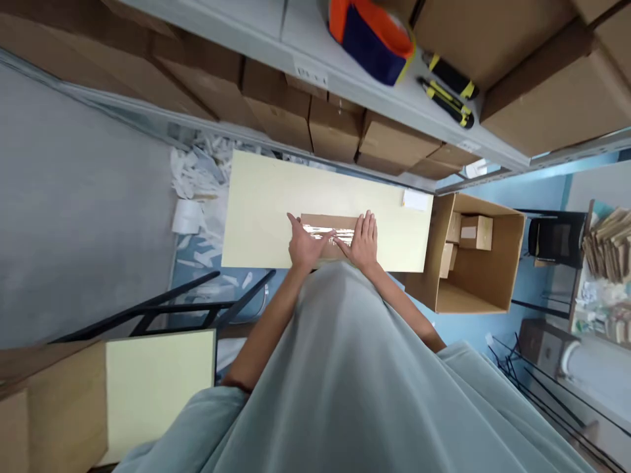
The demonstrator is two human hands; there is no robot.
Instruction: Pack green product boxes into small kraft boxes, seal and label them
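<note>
A flat brown cardboard box lies on the pale yellow tabletop in front of me. A strip of shiny clear tape runs along its upper face. My left hand is at the box's left end, thumb stretched inward over the tape and a finger pointing up and left; its other fingers are partly hidden. At the right end, my right hand lies flat with fingers extended, its thumb reaching toward the left one. Both thumbs almost meet on the tape.
A large open carton with small boxes inside stands right of the table. On the shelf above are a tape dispenser-like orange and blue roll and two utility knives. White scraps lie at left, near black metal legs.
</note>
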